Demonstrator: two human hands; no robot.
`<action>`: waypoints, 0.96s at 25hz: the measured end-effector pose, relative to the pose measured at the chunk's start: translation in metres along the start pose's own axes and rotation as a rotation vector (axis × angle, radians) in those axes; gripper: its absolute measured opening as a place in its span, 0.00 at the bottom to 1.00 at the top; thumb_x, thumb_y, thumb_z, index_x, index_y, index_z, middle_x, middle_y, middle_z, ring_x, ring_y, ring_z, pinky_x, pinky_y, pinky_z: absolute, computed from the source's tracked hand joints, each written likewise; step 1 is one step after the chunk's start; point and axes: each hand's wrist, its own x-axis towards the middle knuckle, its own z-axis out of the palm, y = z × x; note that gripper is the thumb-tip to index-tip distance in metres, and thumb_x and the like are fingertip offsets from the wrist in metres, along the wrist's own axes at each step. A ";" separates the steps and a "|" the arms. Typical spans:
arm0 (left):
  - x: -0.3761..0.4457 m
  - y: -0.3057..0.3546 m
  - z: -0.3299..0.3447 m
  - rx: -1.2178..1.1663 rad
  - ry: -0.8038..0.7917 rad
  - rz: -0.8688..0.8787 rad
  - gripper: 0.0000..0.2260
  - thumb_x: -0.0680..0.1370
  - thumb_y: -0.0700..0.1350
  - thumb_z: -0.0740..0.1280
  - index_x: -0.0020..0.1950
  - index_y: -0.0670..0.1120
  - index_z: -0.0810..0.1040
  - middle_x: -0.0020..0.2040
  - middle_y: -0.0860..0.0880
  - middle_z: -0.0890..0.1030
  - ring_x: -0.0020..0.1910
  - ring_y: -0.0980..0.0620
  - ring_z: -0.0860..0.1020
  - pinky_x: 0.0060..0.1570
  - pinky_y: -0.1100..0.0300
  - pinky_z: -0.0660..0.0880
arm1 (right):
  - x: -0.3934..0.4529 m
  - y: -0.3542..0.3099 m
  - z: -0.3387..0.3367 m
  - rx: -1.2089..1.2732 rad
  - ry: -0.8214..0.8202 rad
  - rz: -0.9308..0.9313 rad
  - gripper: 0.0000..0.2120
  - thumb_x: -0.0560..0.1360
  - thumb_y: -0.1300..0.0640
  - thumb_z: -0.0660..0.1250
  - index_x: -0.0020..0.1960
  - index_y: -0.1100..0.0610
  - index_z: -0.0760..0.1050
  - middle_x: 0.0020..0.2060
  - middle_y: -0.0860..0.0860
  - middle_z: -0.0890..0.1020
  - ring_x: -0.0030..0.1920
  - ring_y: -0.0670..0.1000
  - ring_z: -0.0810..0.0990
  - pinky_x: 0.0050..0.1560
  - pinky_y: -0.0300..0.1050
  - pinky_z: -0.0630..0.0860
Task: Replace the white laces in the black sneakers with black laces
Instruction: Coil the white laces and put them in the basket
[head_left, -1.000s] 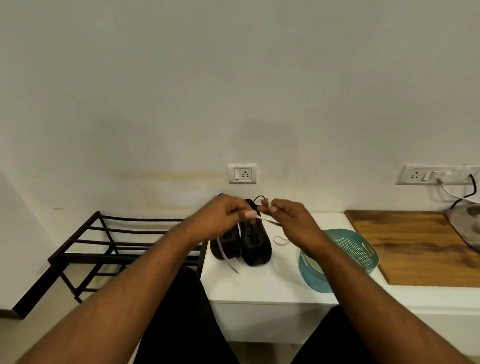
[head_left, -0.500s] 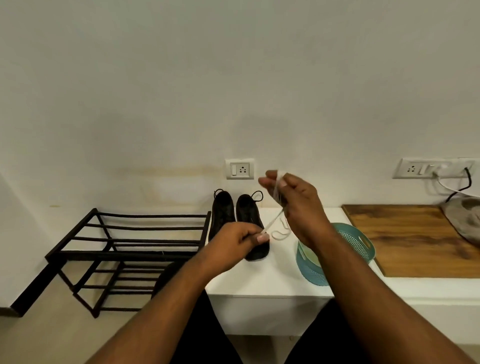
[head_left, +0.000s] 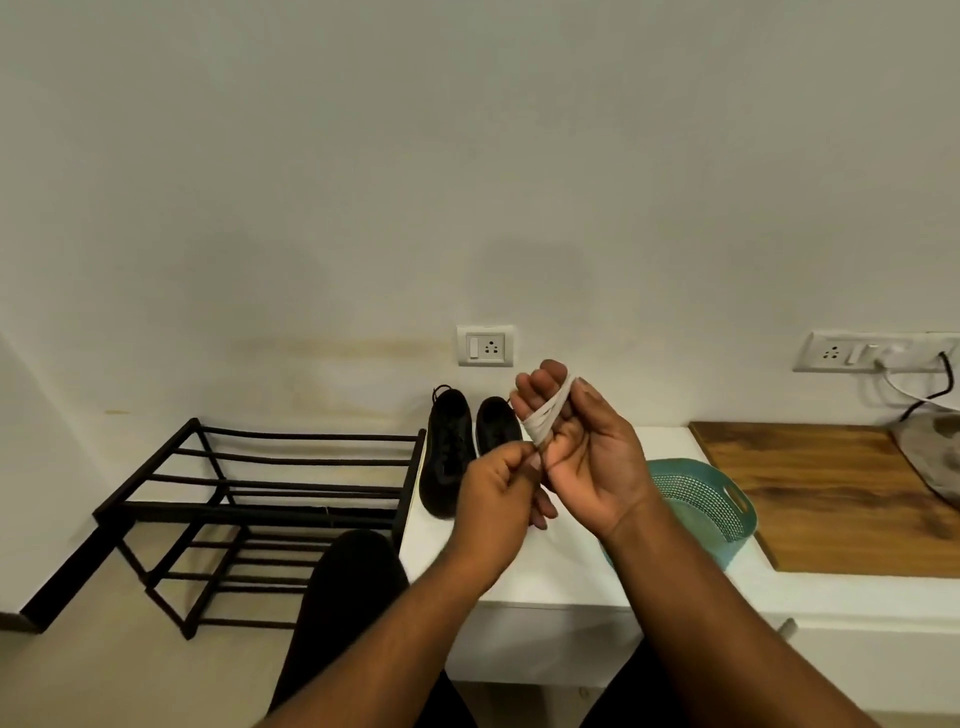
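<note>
Both forearms are bare with no sleeves, and black trousers (head_left: 353, 597) cover the legs.

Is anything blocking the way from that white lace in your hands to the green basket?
Nothing visible does. The white lace is wound round the right hand; the left hand pinches its end. The teal basket sits open-topped just beyond on the white table.
</note>
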 end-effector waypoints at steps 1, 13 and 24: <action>-0.003 0.001 0.002 0.094 -0.028 0.023 0.10 0.82 0.39 0.61 0.46 0.45 0.81 0.31 0.52 0.78 0.29 0.55 0.76 0.32 0.59 0.74 | 0.002 -0.001 -0.003 -0.008 0.015 0.007 0.21 0.57 0.61 0.81 0.48 0.67 0.83 0.43 0.61 0.84 0.49 0.59 0.84 0.51 0.53 0.81; 0.003 0.026 -0.006 -0.360 -0.229 -0.462 0.18 0.67 0.56 0.73 0.49 0.44 0.83 0.45 0.46 0.84 0.43 0.47 0.82 0.49 0.50 0.78 | -0.012 -0.035 -0.007 -0.207 0.015 0.237 0.15 0.73 0.54 0.59 0.30 0.59 0.74 0.20 0.50 0.68 0.24 0.48 0.72 0.33 0.42 0.77; 0.015 -0.010 0.023 -0.011 -0.051 -0.027 0.05 0.81 0.46 0.64 0.48 0.46 0.77 0.45 0.43 0.82 0.44 0.49 0.81 0.45 0.52 0.81 | -0.010 -0.036 -0.039 -0.259 0.087 0.301 0.18 0.74 0.54 0.57 0.26 0.58 0.69 0.17 0.49 0.64 0.20 0.47 0.67 0.27 0.40 0.73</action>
